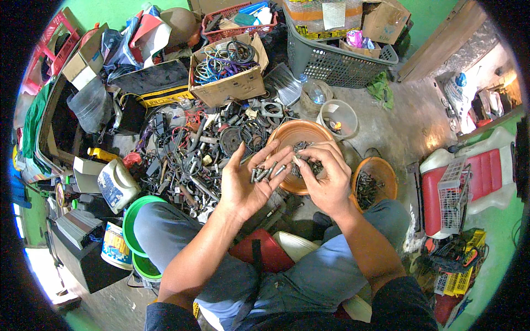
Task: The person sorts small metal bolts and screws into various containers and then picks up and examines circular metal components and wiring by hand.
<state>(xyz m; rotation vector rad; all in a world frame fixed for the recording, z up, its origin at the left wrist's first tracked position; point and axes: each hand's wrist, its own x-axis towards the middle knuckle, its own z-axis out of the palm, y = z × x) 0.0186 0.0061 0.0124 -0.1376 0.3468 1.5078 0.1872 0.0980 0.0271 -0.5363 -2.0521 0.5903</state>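
Note:
My left hand (247, 185) is turned palm up, its fingers stretched out, and carries several small metal bolts (267, 172) on the fingers and upper palm. Beside it, my right hand (328, 179) pinches thumb and forefinger together around what looks like one bolt, mostly covered by the fingertips. Behind both hands sits an orange-brown basin (287, 129) with more small metal fasteners in it, partly hidden by my fingers. A second orange basin (390, 179), also holding dark metal pieces, stands right of my right hand.
Mixed metal parts and cables (190, 146) cover the floor to the left. A cardboard box of cables (234, 91), a translucent bucket (348, 113) and a grey crate (342, 66) stand farther back. Green basins (132, 220) are by my left knee; a red seat (491, 182) lies right.

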